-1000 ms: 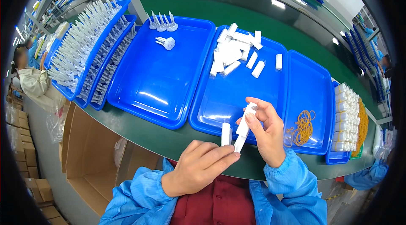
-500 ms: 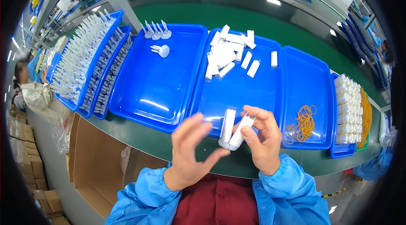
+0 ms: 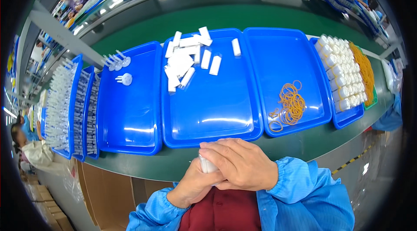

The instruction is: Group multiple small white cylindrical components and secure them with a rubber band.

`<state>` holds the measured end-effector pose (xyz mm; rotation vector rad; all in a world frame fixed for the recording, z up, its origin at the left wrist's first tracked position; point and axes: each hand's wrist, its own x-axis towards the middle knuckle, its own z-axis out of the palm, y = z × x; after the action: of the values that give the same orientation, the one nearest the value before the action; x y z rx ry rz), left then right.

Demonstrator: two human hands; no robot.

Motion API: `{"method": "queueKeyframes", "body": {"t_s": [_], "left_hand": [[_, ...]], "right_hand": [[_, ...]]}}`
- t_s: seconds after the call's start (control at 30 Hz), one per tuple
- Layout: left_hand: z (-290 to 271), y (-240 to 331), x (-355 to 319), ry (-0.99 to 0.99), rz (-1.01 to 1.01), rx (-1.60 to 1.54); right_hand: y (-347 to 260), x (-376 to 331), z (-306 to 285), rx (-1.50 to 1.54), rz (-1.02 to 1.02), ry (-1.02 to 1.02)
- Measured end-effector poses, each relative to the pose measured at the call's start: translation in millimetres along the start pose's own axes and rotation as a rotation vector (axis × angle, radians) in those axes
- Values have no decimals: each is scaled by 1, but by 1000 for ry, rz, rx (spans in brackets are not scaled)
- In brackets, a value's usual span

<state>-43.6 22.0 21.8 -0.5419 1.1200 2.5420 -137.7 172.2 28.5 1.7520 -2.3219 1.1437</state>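
Just in front of my body, both hands are together around white rolls in clear sleeves [image 3: 208, 166]. My left hand [image 3: 194, 182] wraps them from the left and below. Over their top and right side curls my right hand [image 3: 239, 163], its fingers closed and covering most of them. Only a short white stretch shows between the hands. Beyond them, in the middle blue tray [image 3: 208, 133], lies a loose pile of similar white pieces [image 3: 180, 61] with clear ends.
To the left, a blue tray [image 3: 128, 137] holds several clear plastic stemmed parts [image 3: 124, 79]; stacked trays of such parts [image 3: 61, 100] stand beyond it. Rubber bands [image 3: 291, 105] lie in the right tray [image 3: 286, 48]. Bundled white rolls [image 3: 341, 72] are stacked farther right. A cardboard box [image 3: 106, 192] sits below the table.
My left hand, apart and blurred before, has closed on the white rolls. My right hand has folded over them, and both have come nearer my body. The view has shifted to the right.
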Motion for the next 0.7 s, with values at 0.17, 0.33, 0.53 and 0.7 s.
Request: {"method": "queueKeyframes", "body": {"t_s": [0.17, 0.33, 0.53, 0.7], "left_hand": [[-2, -14, 16, -69, -164, 111], [11, -4, 13, 127, 19, 496], [14, -4, 16, 167, 145, 508], [14, -4, 30, 260, 568, 523]], "right_hand": [[6, -25, -15, 183, 180, -4], [59, -58, -70, -246, 346, 179], [83, -64, -80, -445, 444, 152], [62, -44, -76, 310, 663, 436]]}}
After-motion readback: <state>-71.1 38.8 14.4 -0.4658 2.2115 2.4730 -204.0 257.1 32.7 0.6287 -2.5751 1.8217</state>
